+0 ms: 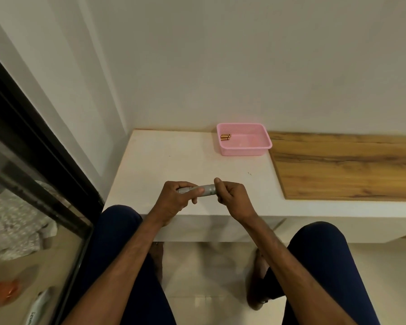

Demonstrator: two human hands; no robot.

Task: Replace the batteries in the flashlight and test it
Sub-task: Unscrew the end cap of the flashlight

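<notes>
A small silver flashlight (208, 190) lies level between both hands, just above the white desk's front edge. My left hand (176, 199) wraps its left part. My right hand (231, 197) grips its right end, thumb up over the tip. At the back of the desk stands a pink basket (244, 150) with a few copper-coloured batteries (225, 137) lying in its left corner. Most of the flashlight's body is hidden by my fingers.
The white desk (164, 160) joins a wooden surface (347, 165) on the right. A wall rises behind. A dark-framed glass door (33, 148) stands at the left. My knees in dark trousers sit below the desk edge, above a tiled floor.
</notes>
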